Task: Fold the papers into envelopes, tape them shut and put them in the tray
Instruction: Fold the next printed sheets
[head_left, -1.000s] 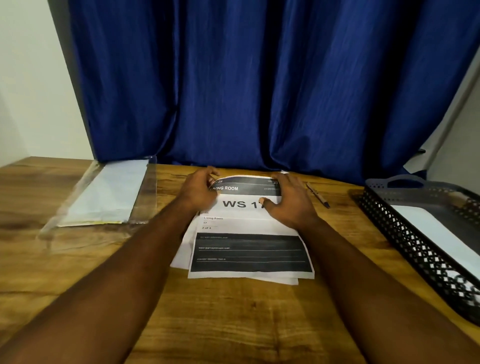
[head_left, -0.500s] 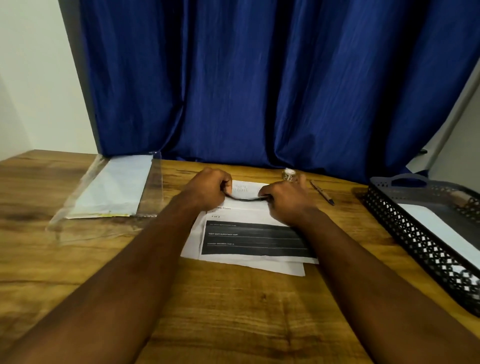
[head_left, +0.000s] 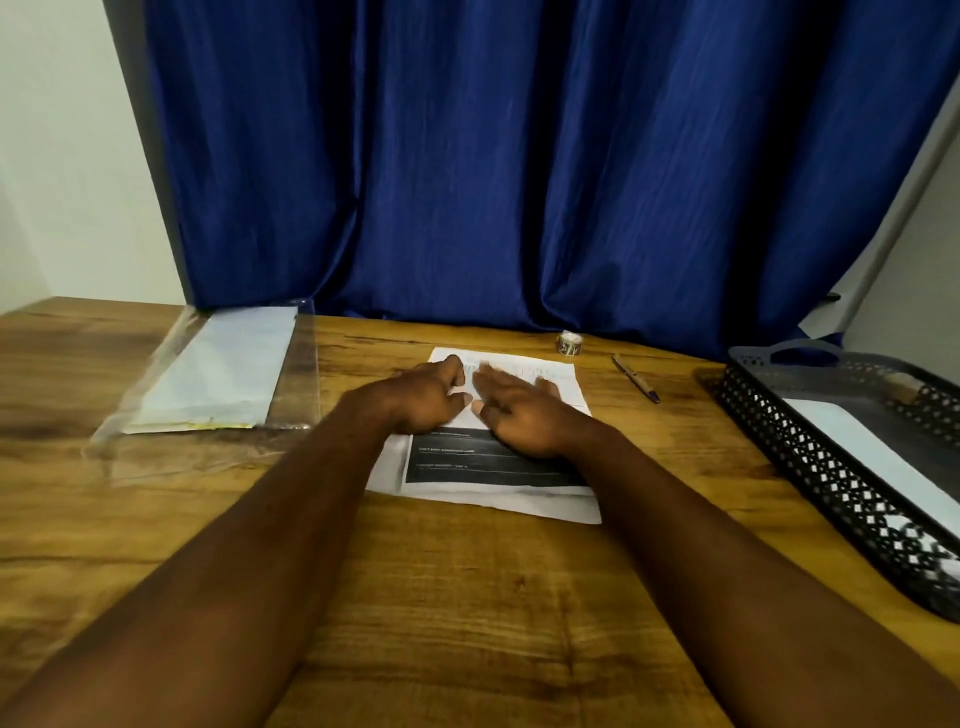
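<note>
Right, on the brown wooden desk (head_left: 467, 597) the folded white sheet with a black printed band (head_left: 493, 462) lies flat under both hands, left hand (head_left: 423, 397) resting with fingers loosely bent, right hand (head_left: 519, 415) pressing with fingers straight, black mesh plastic tray (head_left: 831, 483) off right, small tape roll (head_left: 570, 343) beyond.

Looking across a wood-grain worktop (head_left: 467, 597), brown with darker streaks running through it. Seeing a deep blue curtain (head_left: 519, 156) hanging in long folds behind the far edge and reaching down to the surface. Noticing a pale wall (head_left: 67, 156) showing left of the curtain and a grey surface (head_left: 924, 291) showing at its right. Finding a pen (head_left: 635, 378) lying slantwise on the worktop, right of centre, near the curtain. Spotting a clear plastic sleeve (head_left: 298, 384) lying flat at far left, catching light.
</note>
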